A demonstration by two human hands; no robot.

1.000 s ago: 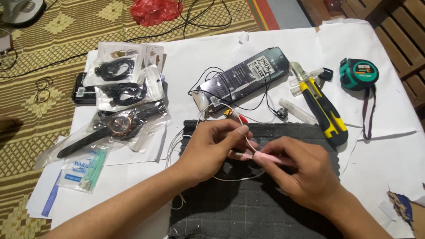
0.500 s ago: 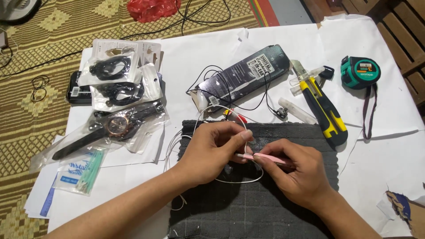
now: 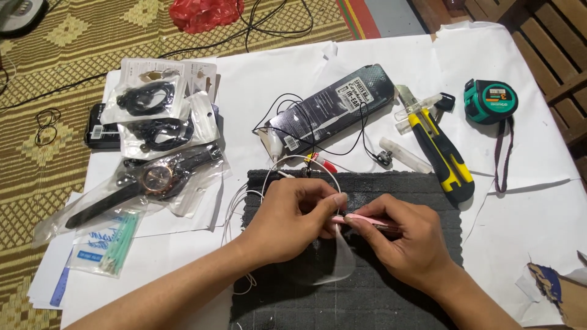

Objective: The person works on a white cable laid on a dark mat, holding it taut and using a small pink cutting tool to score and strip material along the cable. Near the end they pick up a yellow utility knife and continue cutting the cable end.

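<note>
Clearly the work sits mid-way: both hands meet over the dark mat [image 3: 391, 287], busy with a thin pink tool [image 3: 361, 220] and a white cable [image 3: 278, 168]. The left hand [image 3: 293, 217] is pinched shut on the cable and what looks like a clear film [image 3: 342, 263] hanging from its fingertips. The right hand [image 3: 403, 244] is closed on the pink tool, its tip touching the left fingertips. What exactly the tip works on is hidden by the fingers. Judging by this, the fine job is in hand and not finished. The yellow knife [image 3: 443, 153], tape measure [image 3: 490, 101], black packet [image 3: 333, 110] and bagged watch [image 3: 156, 180] lie untouched on the white sheet [image 3: 538, 201].
</note>
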